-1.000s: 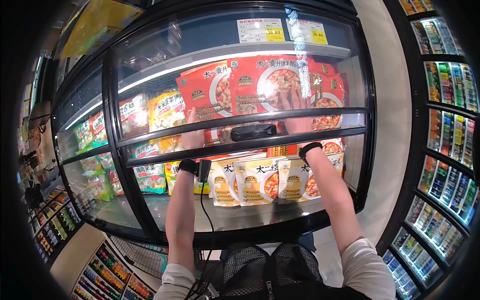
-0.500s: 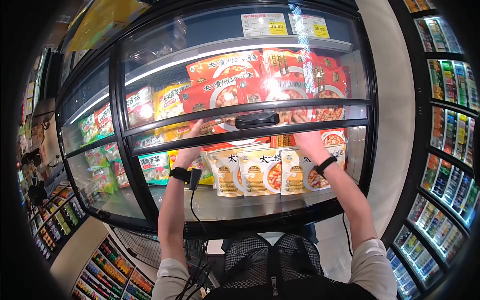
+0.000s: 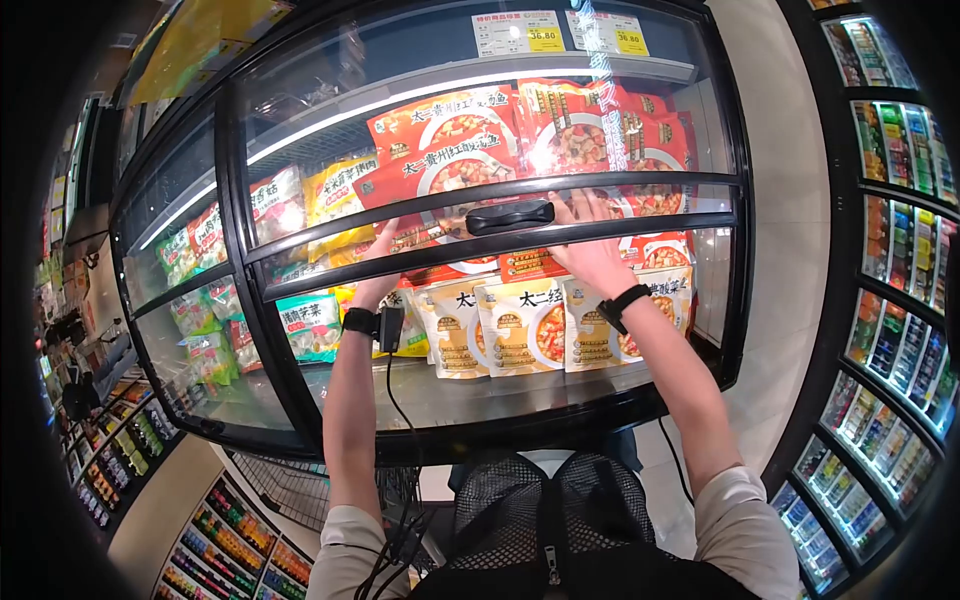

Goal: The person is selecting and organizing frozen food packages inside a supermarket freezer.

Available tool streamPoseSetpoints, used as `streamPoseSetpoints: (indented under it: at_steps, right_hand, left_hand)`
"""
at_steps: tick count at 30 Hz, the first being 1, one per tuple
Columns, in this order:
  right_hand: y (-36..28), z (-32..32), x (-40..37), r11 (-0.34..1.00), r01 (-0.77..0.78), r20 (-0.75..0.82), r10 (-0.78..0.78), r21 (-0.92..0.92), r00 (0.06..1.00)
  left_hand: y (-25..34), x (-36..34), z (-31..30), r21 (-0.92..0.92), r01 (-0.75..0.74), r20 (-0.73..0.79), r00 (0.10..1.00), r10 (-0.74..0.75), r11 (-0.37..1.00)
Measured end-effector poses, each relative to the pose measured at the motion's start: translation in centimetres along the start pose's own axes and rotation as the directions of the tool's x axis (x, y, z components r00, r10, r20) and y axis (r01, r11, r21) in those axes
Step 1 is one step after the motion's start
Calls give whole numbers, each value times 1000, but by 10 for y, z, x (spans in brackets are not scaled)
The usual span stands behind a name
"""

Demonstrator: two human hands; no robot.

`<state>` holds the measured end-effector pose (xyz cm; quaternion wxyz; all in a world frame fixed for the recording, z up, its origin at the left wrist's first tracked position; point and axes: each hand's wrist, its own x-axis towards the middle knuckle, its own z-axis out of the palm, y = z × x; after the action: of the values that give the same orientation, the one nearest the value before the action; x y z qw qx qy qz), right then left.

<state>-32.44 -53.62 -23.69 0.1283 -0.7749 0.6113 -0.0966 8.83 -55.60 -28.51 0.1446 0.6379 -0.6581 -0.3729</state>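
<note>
Red food bags (image 3: 460,175) lie stacked inside a glass-topped freezer, the front ones partly covered by the black frame bars. At the left edge of the front red bags is my left hand (image 3: 378,275), its visible fingers stretched out and partly hidden by a bar. My right hand (image 3: 590,240) rests on red bags right of the black handle (image 3: 510,215), fingers spread. Three upright cream bags (image 3: 525,325) stand below and between my hands. Yellow bags (image 3: 340,190) are left of the red ones. Both wrists wear black bands.
The freezer's black front edge (image 3: 520,440) runs below my forearms. Price labels (image 3: 520,35) stand at the back. Green and white bags (image 3: 308,325) lie to the left. Shelves of bottles (image 3: 225,540) appear lower left, and lit coolers (image 3: 905,300) line the right. A black cable hangs from the left wrist.
My right hand has moved slightly left and up, nearer the handle, its fingers now more visible. The red bags around my hands have shifted a little. The whole view has moved slightly.
</note>
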Motion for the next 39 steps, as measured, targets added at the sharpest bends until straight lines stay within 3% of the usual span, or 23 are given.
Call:
streamPoseSetpoints:
  at_steps: [2, 6, 7, 10, 13, 16, 19, 22, 23, 26, 28, 30, 31, 34, 35, 38, 39]
  right_hand:
    - [18, 20, -2, 998, -25, 1, 25, -62, 1000]
    - [32, 17, -18, 997, -64, 133, 68, -30, 989]
    - [33, 16, -19, 996, -84, 178, 86, -16, 980]
    - [29, 17, -16, 996, -87, 150, 85, 12, 985]
    - [24, 30, -10, 995, -96, 62, 95, 17, 994]
    - [9, 21, 3, 990, -142, 47, 142, -7, 989]
    - [7, 14, 18, 984, -180, 130, 179, -6, 975]
    - [13, 16, 32, 987, -158, -16, 157, -25, 987]
    - [24, 29, 37, 978, -204, -19, 203, -37, 979]
    - [43, 41, 37, 964, -224, -109, 210, -141, 972]
    - [47, 39, 33, 961, -226, -35, 223, -157, 974]
    - [45, 27, 34, 964, -237, 122, 251, -118, 960]
    - [46, 27, 31, 967, -203, 89, 218, -152, 972]
    - [43, 18, 31, 973, -192, 120, 208, -131, 971]
    - [45, 18, 34, 982, -183, 70, 185, -36, 980]
    - [55, 24, 51, 993, -70, -171, 54, -91, 984]
    - [54, 22, 60, 990, -141, -223, 140, 11, 965]
  left_hand:
    - [3, -6, -12, -42, 91, 149, 985, -84, 995]
    - [4, -7, -18, 40, 103, 128, 986, -108, 994]
    - [10, -4, -20, 94, 279, 225, 929, -293, 956]
    - [43, -6, -18, 380, 86, 90, 988, -129, 921]
    - [51, 2, -8, 439, -54, 79, 997, 21, 897]
    - [49, 10, -4, 478, -98, 124, 991, 44, 873]
    - [53, 11, -4, 517, -141, 117, 989, 94, 844]
    - [66, 11, 0, 501, -141, 138, 987, 81, 854]
    - [67, 5, 2, 475, -226, 111, 974, 197, 851]
    - [58, 3, 19, 480, -318, 43, 939, 341, 817]
    - [63, 7, 20, 467, -186, 37, 981, 191, 864]
    - [63, 14, 23, 493, -84, -210, 954, 213, 866]
    - [62, 15, 24, 526, 32, -328, 929, 168, 850]
    - [109, 21, 30, 582, -114, -286, 898, 334, 805]
    - [127, 21, 34, 637, -175, -230, 887, 401, 751]
    - [143, 34, 67, 566, -172, -246, 898, 364, 806]
    - [131, 39, 80, 464, -139, -283, 913, 295, 875]
